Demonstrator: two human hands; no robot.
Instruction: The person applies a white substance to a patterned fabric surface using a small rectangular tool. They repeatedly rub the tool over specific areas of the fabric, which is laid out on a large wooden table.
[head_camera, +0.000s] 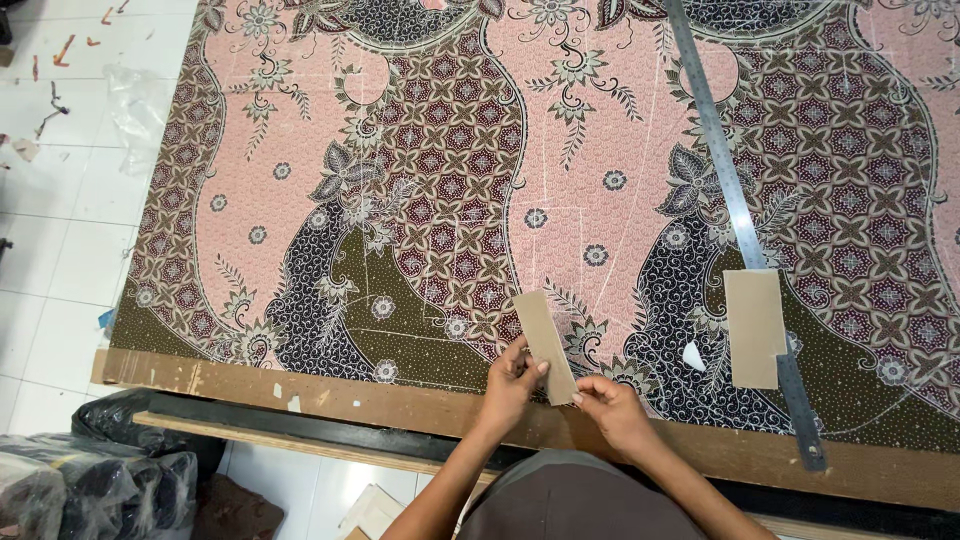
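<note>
Leftmost, floor: white tiles (60, 200) run down the left edge, with small scraps and a crumpled clear plastic sheet (135, 105) lying near the bench.
Lower-left corner: dark plastic-wrapped bundles (95, 470) sit on the floor below the bench edge.
Bench: a bare wooden edge (330, 395) shows along the near side; two small white scraps lie on it left of the hands.
Fabric: a batik cloth (450, 150) in pink, maroon, black and olive floral patterns covers almost the whole bench top, spread flat, with faint chalk lines drawn across its middle.
Left hand: the left hand (513, 378) pinches the lower left edge of a tan cardboard strip (545, 340) between thumb and fingers.
Cardboard strip: it lies at the near edge of the cloth, tilted with its top end leaning left, its lower end between the two hands.
Right hand: the right hand (612, 405) pinches the strip's bottom corner with thumb and fingertips, the other fingers curled in.
Chalk: a small white piece (693, 356) rests on the cloth between the hands and the second card.
Second card: a wider tan cardboard template (755, 325) lies flat on the cloth, well right of the hands.
Ruler: a long steel ruler (715, 130) runs diagonally from the top edge down to the bench edge, passing under the template.
</note>
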